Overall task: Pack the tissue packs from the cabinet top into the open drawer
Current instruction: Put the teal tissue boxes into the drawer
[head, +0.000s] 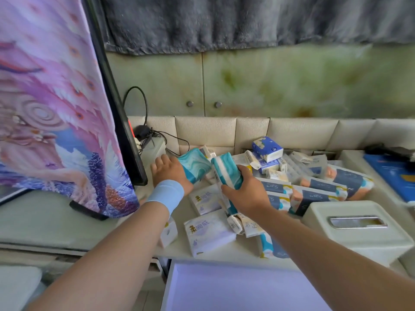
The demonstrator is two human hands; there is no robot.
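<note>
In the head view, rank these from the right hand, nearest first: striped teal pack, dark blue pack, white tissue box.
1. striped teal pack, gripped in the right hand.
2. dark blue pack, farther back.
3. white tissue box, at the right.

Setting: a home, living room by the look; flat screen (125, 122) draped in peacock-print dust cloth (56, 108); cream padded wall panels (251, 129); grey plush throw (202, 21) above; white tissue-box holder (354, 227) on low cabinet top (45, 218); household tissue packs (336, 185) heaped there.
</note>
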